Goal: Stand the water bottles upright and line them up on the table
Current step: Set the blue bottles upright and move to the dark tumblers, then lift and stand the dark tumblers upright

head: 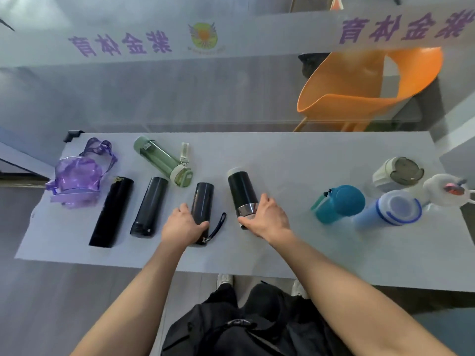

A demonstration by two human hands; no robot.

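- Left hand (183,226) clasps the strap flask (201,214), lying on the worktop (282,155).
- Right hand (266,219) is clamped on the steel-band flask (241,195), just right of it.
- Both look rigid, smooth, likely slippery; hold mid-body.
- Contents cannot be told; caps appear on.
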